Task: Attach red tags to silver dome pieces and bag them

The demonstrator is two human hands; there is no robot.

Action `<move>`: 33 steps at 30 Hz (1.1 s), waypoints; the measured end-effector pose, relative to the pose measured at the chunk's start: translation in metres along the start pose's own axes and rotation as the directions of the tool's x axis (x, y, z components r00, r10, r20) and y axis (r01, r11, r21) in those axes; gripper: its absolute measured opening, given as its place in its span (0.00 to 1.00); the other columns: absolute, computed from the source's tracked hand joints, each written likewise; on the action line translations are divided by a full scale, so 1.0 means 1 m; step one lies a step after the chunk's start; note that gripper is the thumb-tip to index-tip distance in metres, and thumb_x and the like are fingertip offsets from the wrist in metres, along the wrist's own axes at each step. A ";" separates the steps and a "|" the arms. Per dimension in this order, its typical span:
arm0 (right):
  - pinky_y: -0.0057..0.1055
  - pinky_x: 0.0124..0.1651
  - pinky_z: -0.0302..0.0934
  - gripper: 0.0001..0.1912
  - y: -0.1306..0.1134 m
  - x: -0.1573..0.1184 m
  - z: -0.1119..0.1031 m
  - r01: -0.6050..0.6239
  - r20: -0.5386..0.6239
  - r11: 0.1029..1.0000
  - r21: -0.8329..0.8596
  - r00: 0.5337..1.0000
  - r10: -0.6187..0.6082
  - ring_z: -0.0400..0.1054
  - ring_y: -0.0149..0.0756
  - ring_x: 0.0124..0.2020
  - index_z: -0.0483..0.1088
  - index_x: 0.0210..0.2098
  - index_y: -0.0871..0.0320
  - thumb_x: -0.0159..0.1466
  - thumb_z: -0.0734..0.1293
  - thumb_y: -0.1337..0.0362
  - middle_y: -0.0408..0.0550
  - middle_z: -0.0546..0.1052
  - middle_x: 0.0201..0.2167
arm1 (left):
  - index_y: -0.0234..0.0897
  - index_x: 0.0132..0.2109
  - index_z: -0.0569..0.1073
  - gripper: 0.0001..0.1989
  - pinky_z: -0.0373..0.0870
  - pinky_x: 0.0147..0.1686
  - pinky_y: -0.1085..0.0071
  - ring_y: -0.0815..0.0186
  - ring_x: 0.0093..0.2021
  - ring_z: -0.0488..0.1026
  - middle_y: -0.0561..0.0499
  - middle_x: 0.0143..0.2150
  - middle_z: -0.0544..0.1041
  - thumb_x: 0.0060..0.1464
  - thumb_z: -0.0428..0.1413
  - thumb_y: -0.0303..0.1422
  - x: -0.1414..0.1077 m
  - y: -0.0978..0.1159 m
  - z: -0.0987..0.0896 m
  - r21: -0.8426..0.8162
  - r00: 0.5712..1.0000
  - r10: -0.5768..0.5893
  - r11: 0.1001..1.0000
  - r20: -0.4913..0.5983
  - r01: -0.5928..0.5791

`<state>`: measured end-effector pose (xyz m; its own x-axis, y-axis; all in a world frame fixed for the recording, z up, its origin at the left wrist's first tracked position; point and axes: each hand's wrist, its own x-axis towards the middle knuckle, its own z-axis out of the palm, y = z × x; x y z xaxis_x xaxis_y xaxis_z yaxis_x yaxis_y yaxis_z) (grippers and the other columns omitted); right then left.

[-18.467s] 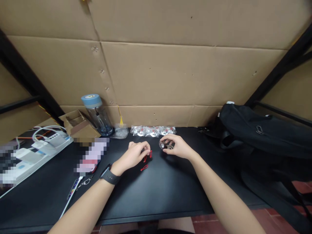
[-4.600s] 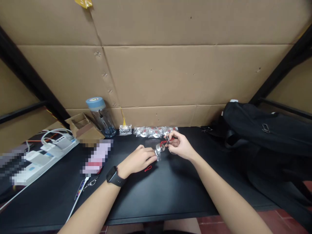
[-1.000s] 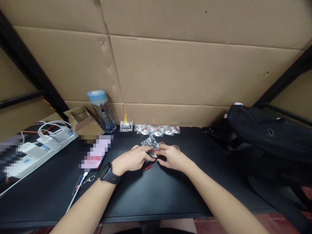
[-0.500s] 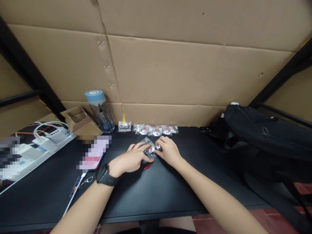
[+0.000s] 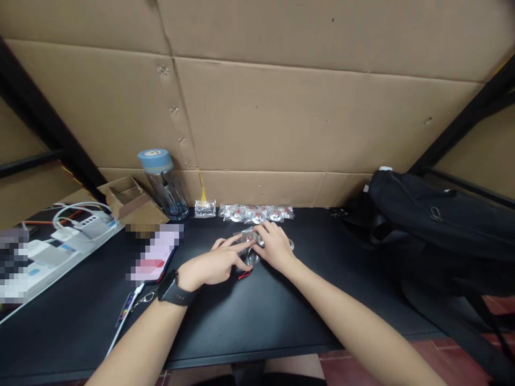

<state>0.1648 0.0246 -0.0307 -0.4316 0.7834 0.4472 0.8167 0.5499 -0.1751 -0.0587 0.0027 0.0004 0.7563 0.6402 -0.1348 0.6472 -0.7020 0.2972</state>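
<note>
A clear plastic packet [image 5: 252,258] with a round silver piece and a bit of red in it lies flat on the black table. My left hand [image 5: 213,264], with a black watch at the wrist, presses its index finger onto the packet and keeps the thumb at its near edge. The curled fingers of my right hand [image 5: 277,247] grip the packet's right side and partly hide it. Just past my right knuckles the edge of a silver ring [image 5: 292,245] shows. A small red cord loop [image 5: 245,274] lies below the packet.
Behind my hands is a row of similar silver packets [image 5: 257,214]. A bottle with a blue lid [image 5: 161,182], an open cardboard box [image 5: 134,201], a phone [image 5: 159,252] and a power strip [image 5: 76,244] are at left. A black backpack [image 5: 438,236] fills the right side.
My right hand has shifted slightly left over the packet, covering more of it. A silver ring edge now shows to the right of that hand. My left hand has barely moved.
</note>
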 end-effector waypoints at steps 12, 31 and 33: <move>0.31 0.48 0.63 0.13 0.029 -0.009 -0.026 0.134 0.062 0.927 0.351 0.984 -0.166 0.68 0.37 0.45 0.73 0.47 0.54 0.65 0.64 0.73 0.49 0.73 0.45 | 0.41 0.47 0.71 0.14 0.62 0.52 0.66 0.60 0.51 0.70 0.50 0.48 0.75 0.54 0.57 0.23 0.014 -0.010 -0.002 -0.034 0.911 -0.055 0.998 -0.408 0.045; 0.27 0.32 0.61 0.08 0.023 -0.010 -0.003 -0.177 0.056 0.764 0.620 0.982 0.182 0.68 0.32 0.27 0.71 0.43 0.56 0.66 0.66 0.59 0.44 0.79 0.31 | 0.41 0.44 0.69 0.09 0.67 0.42 0.69 0.66 0.33 0.77 0.54 0.37 0.82 0.59 0.56 0.38 0.022 -0.025 0.004 -0.506 0.819 -0.375 0.854 -0.434 0.123; 0.28 0.32 0.62 0.11 0.022 -0.010 -0.002 -0.194 0.059 0.803 0.564 0.979 0.195 0.68 0.32 0.27 0.69 0.48 0.53 0.67 0.65 0.61 0.43 0.79 0.32 | 0.43 0.49 0.65 0.13 0.66 0.43 0.67 0.65 0.34 0.77 0.57 0.34 0.82 0.59 0.56 0.37 0.024 -0.022 0.006 -0.524 0.812 -0.421 0.834 -0.405 0.171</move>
<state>0.1879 0.0281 -0.0379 -0.2861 0.8913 0.3518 0.5235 0.4529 -0.7217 -0.0542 0.0312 -0.0153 0.3029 0.9414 0.1485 0.6188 -0.3128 0.7205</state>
